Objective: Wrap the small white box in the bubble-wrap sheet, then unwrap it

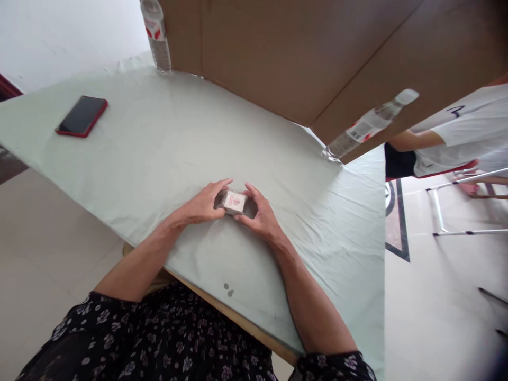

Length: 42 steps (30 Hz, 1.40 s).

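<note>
A small white box [235,202] with red print, seemingly in clear wrap, is between my two hands near the front of the table. My left hand [204,203] curves round its left end, thumb at the near corner and fingers behind. On the other end, my right hand [260,214] has its thumb against the near edge and its fingers curled beyond the far side. Dark gaps show between the palms and the box. Whether the box rests on the cloth or is slightly raised, I cannot tell.
The table wears a pale green cloth [166,137]. A phone with a red case [82,116] lies at the left. Behind stands a large brown cardboard panel [270,58], with a water bottle [157,39] and another bottle [367,126] beside it. A person in white [456,135] is at right.
</note>
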Motion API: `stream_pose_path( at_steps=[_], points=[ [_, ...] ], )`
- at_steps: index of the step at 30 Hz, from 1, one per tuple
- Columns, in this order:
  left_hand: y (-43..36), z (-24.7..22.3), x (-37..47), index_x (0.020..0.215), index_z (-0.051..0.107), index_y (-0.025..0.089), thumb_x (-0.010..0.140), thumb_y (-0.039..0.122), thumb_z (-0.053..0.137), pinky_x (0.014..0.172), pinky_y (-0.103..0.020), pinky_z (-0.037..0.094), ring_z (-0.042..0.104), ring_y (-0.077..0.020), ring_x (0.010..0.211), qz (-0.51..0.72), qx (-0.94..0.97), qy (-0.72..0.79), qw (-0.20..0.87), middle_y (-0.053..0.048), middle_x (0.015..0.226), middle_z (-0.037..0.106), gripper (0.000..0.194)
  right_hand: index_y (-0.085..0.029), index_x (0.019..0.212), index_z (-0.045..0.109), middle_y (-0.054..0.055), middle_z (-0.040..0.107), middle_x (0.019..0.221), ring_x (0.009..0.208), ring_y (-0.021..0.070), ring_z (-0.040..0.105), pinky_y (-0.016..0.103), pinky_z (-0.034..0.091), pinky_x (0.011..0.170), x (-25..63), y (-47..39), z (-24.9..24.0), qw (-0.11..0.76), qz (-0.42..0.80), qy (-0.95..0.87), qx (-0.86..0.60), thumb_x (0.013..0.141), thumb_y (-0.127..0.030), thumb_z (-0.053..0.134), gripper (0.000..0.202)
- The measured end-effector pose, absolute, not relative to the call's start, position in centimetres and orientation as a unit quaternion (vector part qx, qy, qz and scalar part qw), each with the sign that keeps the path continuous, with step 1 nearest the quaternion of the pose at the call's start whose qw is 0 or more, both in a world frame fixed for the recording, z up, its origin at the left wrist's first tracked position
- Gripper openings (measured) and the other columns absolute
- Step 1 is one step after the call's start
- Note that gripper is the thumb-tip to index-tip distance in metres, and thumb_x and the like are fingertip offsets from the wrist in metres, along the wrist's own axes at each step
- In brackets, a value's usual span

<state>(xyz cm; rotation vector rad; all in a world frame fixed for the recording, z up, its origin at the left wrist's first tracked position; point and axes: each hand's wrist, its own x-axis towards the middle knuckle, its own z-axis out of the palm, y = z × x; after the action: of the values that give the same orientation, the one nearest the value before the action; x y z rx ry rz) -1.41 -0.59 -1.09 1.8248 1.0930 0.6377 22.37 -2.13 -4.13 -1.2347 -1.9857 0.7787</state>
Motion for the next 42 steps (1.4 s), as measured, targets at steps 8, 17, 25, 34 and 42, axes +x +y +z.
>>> stream_pose_path(
  at_steps=[8, 17, 25, 34, 42],
  points=[
    [-0.5, -2.1, -0.2, 0.15, 0.043, 0.013, 0.072, 0.025, 0.062, 0.11, -0.047, 0.044, 0.054, -0.0321, 0.126, 0.292, 0.745, 0.47, 0.373, -0.016, 0.134, 0.06, 0.081, -0.03, 0.149, 0.044, 0.01, 0.066, 0.136, 0.128, 0.0335, 0.059, 0.056, 0.04, 0.112, 22.1, -1.8, -4.5, 0.352, 0.291, -0.738, -0.497, 0.079, -0.049, 0.076, 0.079],
    [-0.3, -1.4, -1.7, 0.159, 0.028, 0.019, 0.074, 0.029, 0.068, 0.115, -0.052, 0.039, 0.045, -0.0346, 0.139, 0.26, 0.753, 0.436, 0.419, -0.017, 0.15, 0.048, 0.094, -0.028, 0.154, 0.037, 0.015, 0.053, 0.152, 0.142, 0.0358, 0.047, 0.059, 0.036, 0.117, 22.8, -2.0, -4.4, 0.368, 0.322, -0.728, -0.481, 0.074, -0.069, 0.074, 0.097],
    [-0.3, -2.0, -1.1, 0.156, 0.034, 0.019, 0.077, 0.028, 0.066, 0.113, -0.046, 0.043, 0.053, -0.03, 0.13, 0.282, 0.759, 0.444, 0.385, -0.014, 0.139, 0.058, 0.085, -0.028, 0.151, 0.041, 0.012, 0.063, 0.138, 0.131, 0.0339, 0.057, 0.056, 0.039, 0.113, 22.3, -2.0, -5.0, 0.362, 0.273, -0.748, -0.485, 0.081, -0.056, 0.074, 0.083],
    [0.0, -2.1, -0.6, 0.152, 0.041, 0.017, 0.075, 0.031, 0.065, 0.114, -0.05, 0.041, 0.051, -0.0319, 0.131, 0.282, 0.757, 0.474, 0.351, -0.014, 0.137, 0.06, 0.081, -0.023, 0.15, 0.042, 0.014, 0.064, 0.14, 0.131, 0.0328, 0.058, 0.054, 0.04, 0.114, 21.9, -1.8, -5.0, 0.354, 0.258, -0.741, -0.509, 0.084, -0.048, 0.069, 0.076],
    [0.4, -1.1, -2.1, 0.152, 0.039, 0.016, 0.066, 0.02, 0.056, 0.109, -0.05, 0.045, 0.058, -0.0301, 0.126, 0.347, 0.667, 0.476, 0.456, -0.015, 0.14, 0.06, 0.088, -0.025, 0.151, 0.041, 0.016, 0.053, 0.151, 0.14, 0.0354, 0.05, 0.059, 0.036, 0.117, 22.5, -2.1, -4.7, 0.384, 0.308, -0.717, -0.495, 0.079, -0.06, 0.073, 0.087]
  ],
)
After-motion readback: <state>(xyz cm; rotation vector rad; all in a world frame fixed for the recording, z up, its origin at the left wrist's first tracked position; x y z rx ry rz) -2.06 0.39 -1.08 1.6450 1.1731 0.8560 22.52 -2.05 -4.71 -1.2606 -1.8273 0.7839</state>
